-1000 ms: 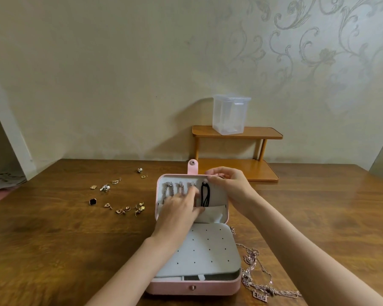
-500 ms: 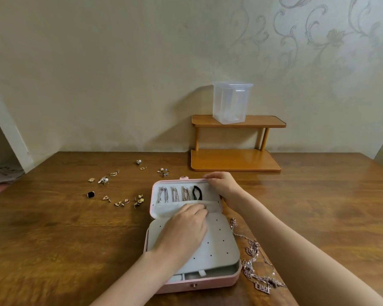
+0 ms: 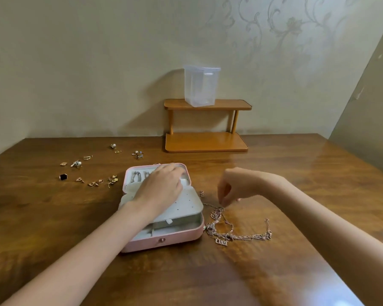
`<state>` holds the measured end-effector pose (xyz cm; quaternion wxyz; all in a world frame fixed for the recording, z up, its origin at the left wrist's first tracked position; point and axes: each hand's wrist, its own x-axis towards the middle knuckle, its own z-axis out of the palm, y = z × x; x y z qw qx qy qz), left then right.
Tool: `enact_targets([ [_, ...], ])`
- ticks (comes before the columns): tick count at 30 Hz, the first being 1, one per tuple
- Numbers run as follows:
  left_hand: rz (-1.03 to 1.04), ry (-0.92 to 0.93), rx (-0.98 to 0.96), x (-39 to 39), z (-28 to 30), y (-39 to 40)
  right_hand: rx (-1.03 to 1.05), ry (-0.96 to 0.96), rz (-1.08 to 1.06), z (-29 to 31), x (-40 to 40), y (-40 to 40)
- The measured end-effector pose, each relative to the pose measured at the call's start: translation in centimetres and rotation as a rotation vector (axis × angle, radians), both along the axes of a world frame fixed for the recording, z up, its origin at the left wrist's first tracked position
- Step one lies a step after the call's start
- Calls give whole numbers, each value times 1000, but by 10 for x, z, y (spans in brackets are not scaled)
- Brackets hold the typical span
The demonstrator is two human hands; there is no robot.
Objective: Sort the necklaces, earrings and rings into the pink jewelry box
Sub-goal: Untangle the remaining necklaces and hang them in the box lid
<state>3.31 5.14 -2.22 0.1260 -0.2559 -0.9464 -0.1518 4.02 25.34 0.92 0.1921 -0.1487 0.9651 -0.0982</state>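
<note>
The left hand (image 3: 161, 186) is laid flat, fingers straight and together, across the opened pink jewelry box (image 3: 164, 238); its palm is pressed on the grey perforated insert panel (image 3: 186, 206), and its fingertips are stretched to the far rim of the lid. The right hand (image 3: 234, 186) is held just above the table, right of the box, with fingers curled downward and fingertips drawn together over a thin chain; whether the chain is actually pinched cannot be told, as the fingertips are blurred.

The box is rounded at its corners, smooth and matte pink outside, pale grey and soft-looking inside; a small round metal snap (image 3: 162, 240) is seen on its front wall; silvery chains (image 3: 135, 176) are hung in the lid beside the left hand. A tangle of fine rose-coloured necklaces (image 3: 237, 230), one with a lettered pendant, is spread on the glossy brown wooden table (image 3: 274, 272) just right of the box. Small gold earrings and rings (image 3: 97, 182), some with pearls, and one dark square-stoned ring (image 3: 63, 177), are scattered well left of the box. Against the patterned wall, a two-tier varnished wooden shelf (image 3: 208, 142) is stood, with a clear plastic container (image 3: 201, 86) on its top board.

Compared with half a second earlier, the right hand has been taken off the lid's corner and carried to the necklaces; the left hand has been slid forward from the panel onto the lid, so that the black looped piece is now covered.
</note>
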Motion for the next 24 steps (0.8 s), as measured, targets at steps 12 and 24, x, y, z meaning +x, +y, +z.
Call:
enact_targets([
  [12, -98, 48, -42, 14, 7, 27, -112, 174, 92, -30, 17, -11],
  [24, -302, -797, 924, 15, 47, 57, -940, 160, -182, 69, 13, 28],
])
